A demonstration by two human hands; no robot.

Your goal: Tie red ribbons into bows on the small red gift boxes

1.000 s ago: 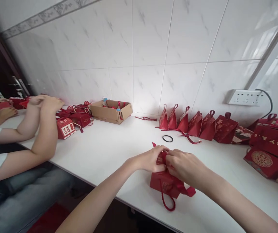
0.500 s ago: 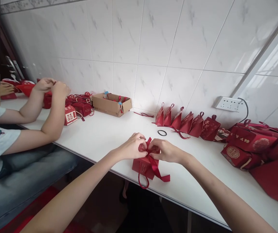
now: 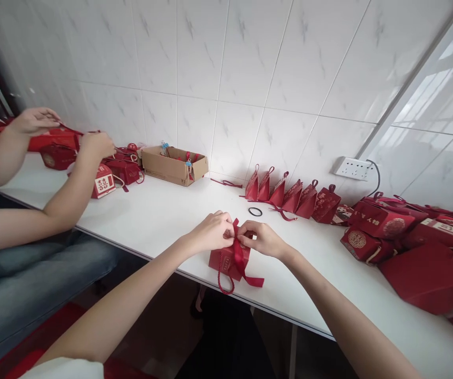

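A small red gift box (image 3: 219, 259) stands near the front edge of the white table, with a twisted cord handle hanging over its front. A red ribbon (image 3: 239, 260) crosses its top, and one tail trails down to the right onto the table. My left hand (image 3: 215, 230) pinches the ribbon at the top of the box from the left. From the right, my right hand (image 3: 263, 238) also pinches the ribbon, thumb and forefinger together. The fingers partly hide the ribbon's middle, so I cannot make out the knot's shape.
Several red pointed boxes (image 3: 277, 190) line the wall; more red boxes (image 3: 432, 273) are piled at right. A black ring (image 3: 255, 211) lies behind my hands. A cardboard box (image 3: 167, 171) stands at back left. On the left, a co-worker's hands (image 3: 96, 145) stretch a ribbon.
My view has shifted slightly to the right. Both my hands stay at the ribbon on top of the box. The co-worker's hands have moved apart with a ribbon between them.
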